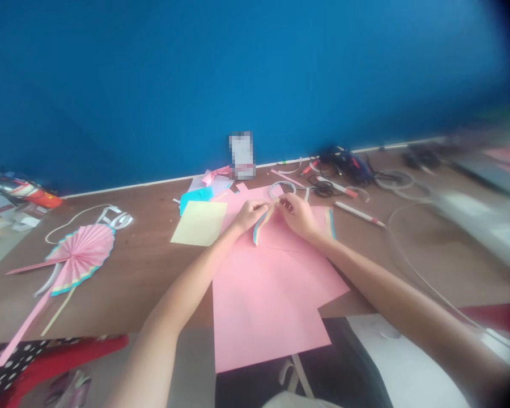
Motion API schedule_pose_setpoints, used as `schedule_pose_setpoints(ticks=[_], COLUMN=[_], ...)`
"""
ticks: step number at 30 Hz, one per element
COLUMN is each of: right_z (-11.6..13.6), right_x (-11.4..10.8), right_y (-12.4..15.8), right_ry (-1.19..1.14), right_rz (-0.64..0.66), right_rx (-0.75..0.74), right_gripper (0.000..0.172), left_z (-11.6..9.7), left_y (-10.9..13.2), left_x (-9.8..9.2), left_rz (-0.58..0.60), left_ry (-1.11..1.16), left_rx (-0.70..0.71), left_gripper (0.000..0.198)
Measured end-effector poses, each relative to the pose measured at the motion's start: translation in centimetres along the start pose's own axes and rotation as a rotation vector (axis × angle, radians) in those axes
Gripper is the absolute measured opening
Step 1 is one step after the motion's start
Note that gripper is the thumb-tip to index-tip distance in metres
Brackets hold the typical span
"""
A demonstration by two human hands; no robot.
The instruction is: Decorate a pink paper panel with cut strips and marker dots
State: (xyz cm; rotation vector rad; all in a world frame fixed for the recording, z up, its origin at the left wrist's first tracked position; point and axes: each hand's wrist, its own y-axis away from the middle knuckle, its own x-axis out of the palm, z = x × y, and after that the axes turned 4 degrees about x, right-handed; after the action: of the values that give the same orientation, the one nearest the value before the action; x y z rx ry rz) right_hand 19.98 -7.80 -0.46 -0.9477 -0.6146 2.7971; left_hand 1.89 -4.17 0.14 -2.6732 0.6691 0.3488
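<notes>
Pink card (267,323) lies nearest me, and from left to right my left grip (250,216) pinches a blue-edged paper strip (258,231), its length slanting down-left toward the card, while my right grip (297,217) clenches its top end.

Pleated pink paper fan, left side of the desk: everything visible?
The pleated pink paper fan is a near-round, flat disc of narrow radiating folds, its rim edged in blue and pale yellow. It lies on the brown tabletop, toward the left. Long pink and cream paper strips extend from beneath it, the pink one past the table edge.
</notes>
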Motion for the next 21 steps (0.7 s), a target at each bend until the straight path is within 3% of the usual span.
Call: schedule_pose_setpoints(ticks=[6,11,21], right_z=[0.61,0.38,0.3], right_x=[-0.78,-0.84,-0.42], right_y=[0.45,0.55,0.31], right_ry=[0.055,0.09,0.096], right_rz=[-0.016,-0.026,-0.023], right_rx=[-0.181,-0.247,-0.145], right_gripper=[0.022,0.021,0.02], left_z=[-0.28,-0.18,0.45], left_y=[0.0,-0.08,-0.23], left_x=[0.14,-0.07,-0.08], left_rz=[-0.024,-0.053,0.009], left_ry=[0.01,0.021,0.108], left_rx=[-0.031,-0.034,-0.022], left_gripper=[0.047,0.047,0.029])
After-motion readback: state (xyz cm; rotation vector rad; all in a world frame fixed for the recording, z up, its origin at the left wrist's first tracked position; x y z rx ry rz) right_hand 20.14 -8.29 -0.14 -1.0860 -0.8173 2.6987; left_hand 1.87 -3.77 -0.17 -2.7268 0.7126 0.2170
